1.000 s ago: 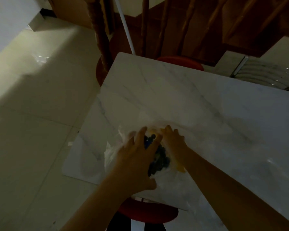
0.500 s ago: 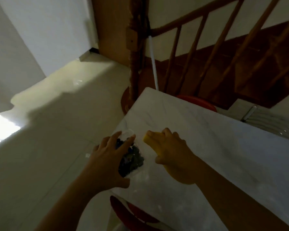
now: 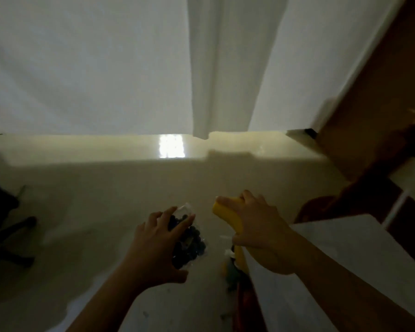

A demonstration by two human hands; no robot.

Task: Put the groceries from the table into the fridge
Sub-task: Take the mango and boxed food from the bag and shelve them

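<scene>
a white table (image 3: 359, 255) is seen at the lower right, its visible top bare. a glossy cream floor (image 3: 110, 188) is spread beneath, marked by a bright reflection (image 3: 171, 146).

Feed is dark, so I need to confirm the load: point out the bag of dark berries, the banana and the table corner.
bag of dark berries (image 3: 189, 243): head view, on the berries showing beside the left hand's fingers.
banana (image 3: 227, 213): head view, on the yellow peel above the right hand's thumb.
table (image 3: 357, 248): head view, on bare white top.
</scene>
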